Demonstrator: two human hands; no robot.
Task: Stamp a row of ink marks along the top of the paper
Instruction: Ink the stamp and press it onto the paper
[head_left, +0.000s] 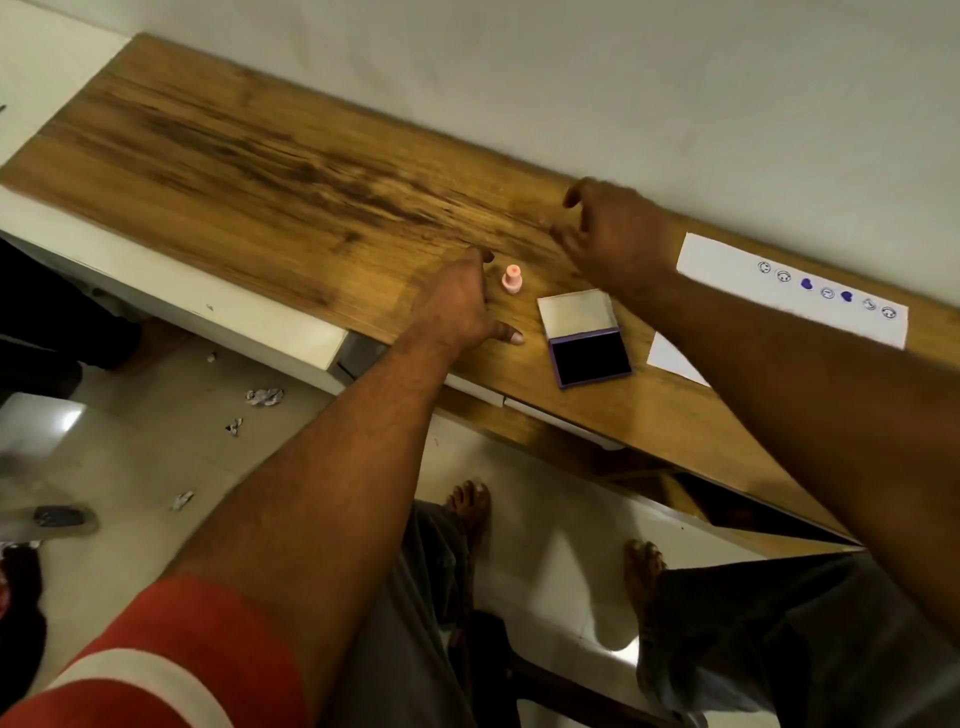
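A small pink stamp (512, 279) stands upright on the wooden desk (270, 171). My left hand (462, 301) rests flat on the desk just left of the stamp, fingers apart, holding nothing. My right hand (613, 228) hovers above the desk to the right of the stamp, blurred, fingers spread and empty. An open purple ink pad (584, 338) lies in front of my right hand. The white paper (727, 265) lies at the right, under my right forearm, with a row of several purple marks along its far edge.
A white wall runs along the desk's far side. The desk's front edge has drawers below it. Crumpled paper scraps (264, 396) lie on the tiled floor at the left. My bare feet (470, 506) stand under the desk.
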